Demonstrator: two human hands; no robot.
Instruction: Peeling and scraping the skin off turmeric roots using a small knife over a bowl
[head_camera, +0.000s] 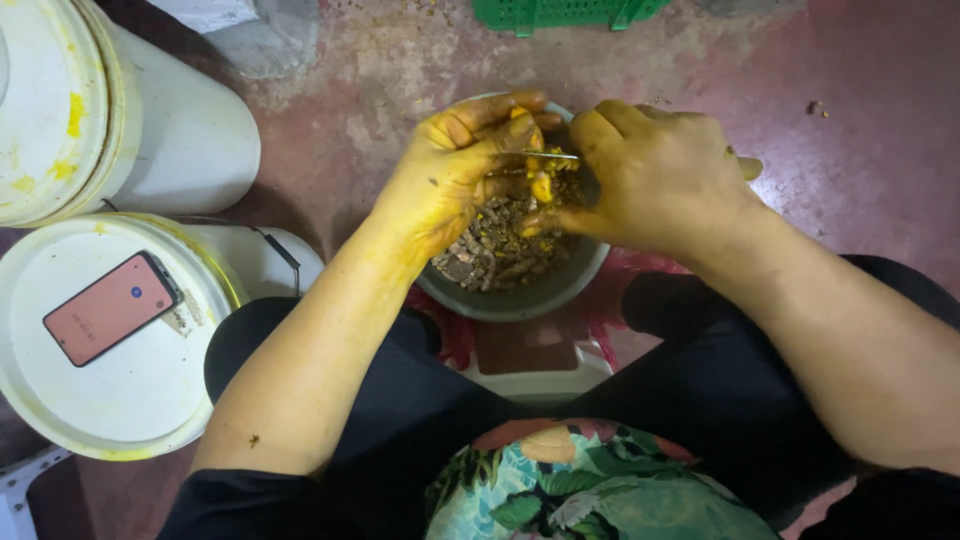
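1. While you sit over the grey bowl (520, 300) on the red floor (860, 120), your left hand (455, 175) is curled shut around a small yellow root piece (541, 186), held just above the bowl.
2. That yellow root piece is short. Its long side seems to run up and down in the view, with its lower end pointing at the pile in the bowl. Most of it is hidden by your fingers, so its full shape is hard to tell.
3. Your right hand (655, 180) is closed on a thin knife blade (550, 155). The blade lies flat, side to side, with its tip pointing toward your left hand. It touches the top of the root piece or sits just beside it; you cannot tell which.
4. The knife handle is hidden inside your right fist. A small bit sticks out past the far side of your hand, but it is too blurry to name.
5. Both hands are stained yellow, the left one more.
6. Brown and yellow scraps (495, 245) fill the bowl under your hands. Your hands cover the far part of the bowl.
7. Two white buckets sit to your left. The nearer bucket lid (120, 400) holds a phone (112, 306) with a pink screen. The far bucket (150, 120) is cut off by the edge.
8. A green crate (560, 12) is cut off at the top.
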